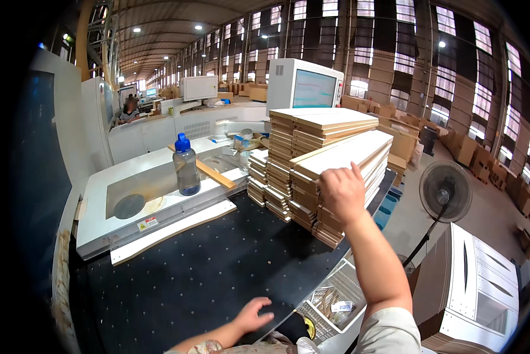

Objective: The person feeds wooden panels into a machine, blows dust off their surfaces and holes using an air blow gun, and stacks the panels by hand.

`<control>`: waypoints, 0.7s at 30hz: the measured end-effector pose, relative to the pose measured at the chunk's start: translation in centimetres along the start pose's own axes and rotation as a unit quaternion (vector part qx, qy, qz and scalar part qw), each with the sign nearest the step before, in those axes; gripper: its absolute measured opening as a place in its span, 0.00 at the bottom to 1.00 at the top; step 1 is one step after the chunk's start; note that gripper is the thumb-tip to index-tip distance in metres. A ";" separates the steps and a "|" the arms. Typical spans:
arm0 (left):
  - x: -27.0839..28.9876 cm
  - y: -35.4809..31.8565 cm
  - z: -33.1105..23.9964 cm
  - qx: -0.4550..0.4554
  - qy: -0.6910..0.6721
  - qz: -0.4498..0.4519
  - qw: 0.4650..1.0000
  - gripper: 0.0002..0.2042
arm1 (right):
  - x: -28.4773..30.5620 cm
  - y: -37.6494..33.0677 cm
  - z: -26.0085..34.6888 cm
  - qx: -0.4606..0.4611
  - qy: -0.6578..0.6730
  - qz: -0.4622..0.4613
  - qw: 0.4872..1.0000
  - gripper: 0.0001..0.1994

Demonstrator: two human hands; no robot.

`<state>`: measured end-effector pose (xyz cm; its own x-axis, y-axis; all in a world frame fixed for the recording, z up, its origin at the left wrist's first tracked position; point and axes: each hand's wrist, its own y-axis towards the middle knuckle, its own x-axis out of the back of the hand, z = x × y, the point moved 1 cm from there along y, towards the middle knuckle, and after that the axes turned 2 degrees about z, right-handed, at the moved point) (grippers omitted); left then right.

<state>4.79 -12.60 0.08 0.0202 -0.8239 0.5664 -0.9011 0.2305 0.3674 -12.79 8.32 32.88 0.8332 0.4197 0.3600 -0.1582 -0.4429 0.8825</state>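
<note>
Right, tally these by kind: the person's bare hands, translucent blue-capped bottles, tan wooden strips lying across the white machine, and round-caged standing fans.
Bare left hand and bare right hand: 2
Translucent blue-capped bottle: 1
Tan wooden strip: 1
Round-caged standing fan: 1
Total: 5

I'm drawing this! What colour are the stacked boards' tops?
The stacked boards have white tops, best seen in the head view.

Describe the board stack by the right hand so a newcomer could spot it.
Start at the black work table and go to its far right, in front of the boxy white monitor. The board stack is the one with the right hand at its near end. Its white top sits lower than the taller pile behind and higher than the small stacks to its left.
</note>
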 end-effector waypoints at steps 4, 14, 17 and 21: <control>8.2 6.7 -6.2 0.156 -0.565 -0.092 0.805 0.17 | 4.4 0.9 7.9 0.074 0.123 -0.104 0.984 0.06; 15.4 1.2 -16.2 0.150 -0.680 -0.164 0.699 0.24 | 11.5 -1.8 20.3 0.277 0.320 -0.015 0.906 0.13; 14.2 -2.6 -13.6 0.064 -0.737 -0.171 0.651 0.30 | 12.9 -6.1 20.9 0.258 0.427 -0.009 0.867 0.14; 13.1 -8.3 -10.2 0.046 -0.745 -0.241 0.621 0.34 | 7.8 -14.2 16.1 -0.103 0.539 0.094 0.831 0.09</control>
<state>16.95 -20.07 11.95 -0.0635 -0.3661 -0.9284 -0.9684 -0.2022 0.1460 4.45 5.13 18.30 -0.1569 0.8727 0.4623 -0.4112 -0.4833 0.7729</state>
